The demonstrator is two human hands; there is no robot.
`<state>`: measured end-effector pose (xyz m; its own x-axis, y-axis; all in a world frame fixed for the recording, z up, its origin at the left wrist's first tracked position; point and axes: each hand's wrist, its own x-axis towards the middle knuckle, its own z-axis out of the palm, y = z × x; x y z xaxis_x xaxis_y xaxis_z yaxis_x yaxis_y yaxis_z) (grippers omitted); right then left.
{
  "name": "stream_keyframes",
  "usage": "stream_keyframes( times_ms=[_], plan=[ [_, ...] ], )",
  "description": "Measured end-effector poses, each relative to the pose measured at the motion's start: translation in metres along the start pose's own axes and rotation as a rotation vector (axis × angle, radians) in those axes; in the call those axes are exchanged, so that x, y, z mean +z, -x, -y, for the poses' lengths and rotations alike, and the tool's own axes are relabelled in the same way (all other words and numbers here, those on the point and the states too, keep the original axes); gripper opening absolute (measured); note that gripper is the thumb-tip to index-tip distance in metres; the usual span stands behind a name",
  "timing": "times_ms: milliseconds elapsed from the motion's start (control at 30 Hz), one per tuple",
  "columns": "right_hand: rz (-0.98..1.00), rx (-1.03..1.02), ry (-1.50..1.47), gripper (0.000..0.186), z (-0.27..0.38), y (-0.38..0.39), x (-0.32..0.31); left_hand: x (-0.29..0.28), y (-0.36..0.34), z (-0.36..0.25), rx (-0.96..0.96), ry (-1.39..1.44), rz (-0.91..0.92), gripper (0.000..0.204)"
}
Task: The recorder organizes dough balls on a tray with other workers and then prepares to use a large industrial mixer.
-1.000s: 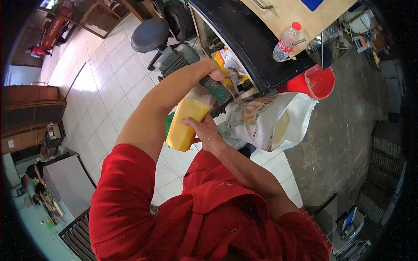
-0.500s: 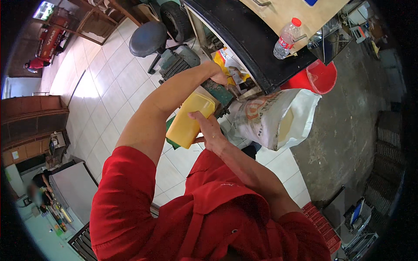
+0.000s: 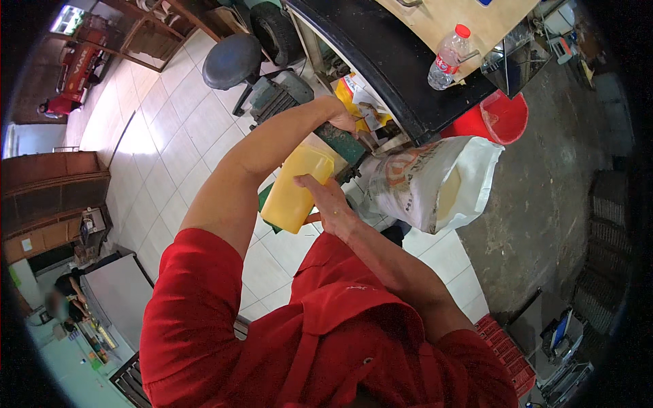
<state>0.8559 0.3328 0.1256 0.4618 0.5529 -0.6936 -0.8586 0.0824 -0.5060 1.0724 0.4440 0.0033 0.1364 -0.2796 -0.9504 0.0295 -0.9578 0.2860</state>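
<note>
My right hand (image 3: pixel 329 202) grips a yellow, box-shaped plastic container (image 3: pixel 292 197) from its right side. The thumb lies across the top face and a fingertip shows at the lower edge. The container is tilted, its far end beside a dark green machine (image 3: pixel 343 144). My left arm reaches over and past the container. At its end my left hand (image 3: pixel 338 114) is bent down at the machine, close to the table edge; its fingers are mostly hidden. A green object (image 3: pixel 266 194) shows partly behind the container.
A large white sack (image 3: pixel 401 180) stands open at the right, with a red bucket (image 3: pixel 503 119) behind it. A plastic bottle (image 3: pixel 445 64) with a red cap is on the black-edged table (image 3: pixel 381 54). A round dark stool seat (image 3: pixel 232 61) and a tyre (image 3: pixel 274 32) are beyond the machine.
Both hands and the yellow container keep nearly the same place. The view has shifted very slightly.
</note>
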Motion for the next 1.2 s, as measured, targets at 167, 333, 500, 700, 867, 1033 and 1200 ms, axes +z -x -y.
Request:
stream_keyframes(
  times_ms=[167,333,500,700,867,1033,1200],
  plan=[
    [0.010,-0.054,0.028,0.052,-0.006,-0.004,-0.001,-0.003,0.012,-0.006,-0.005,-0.078,0.029,0.049],
    [0.006,-0.071,-0.013,0.053,0.001,0.000,0.001,-0.001,0.031,-0.019,0.059,-0.118,0.020,0.047],
    [0.045,-0.058,0.043,0.055,-0.007,-0.003,0.006,0.003,0.044,-0.017,0.030,-0.077,0.014,0.048],
    [0.006,-0.117,0.138,0.062,-0.014,-0.002,0.005,0.003,0.058,-0.028,0.025,-0.108,0.038,0.050],
    [-0.023,-0.221,0.290,0.068,-0.026,-0.013,0.000,0.005,0.052,-0.021,0.059,-0.142,-0.047,0.051],
    [-0.026,-0.228,0.198,0.065,-0.020,-0.013,0.006,0.005,0.043,-0.014,0.055,-0.156,-0.069,0.055],
    [0.026,-0.241,0.142,0.060,-0.016,-0.002,0.009,0.006,0.046,-0.012,0.078,-0.099,-0.144,0.059]
  ],
)
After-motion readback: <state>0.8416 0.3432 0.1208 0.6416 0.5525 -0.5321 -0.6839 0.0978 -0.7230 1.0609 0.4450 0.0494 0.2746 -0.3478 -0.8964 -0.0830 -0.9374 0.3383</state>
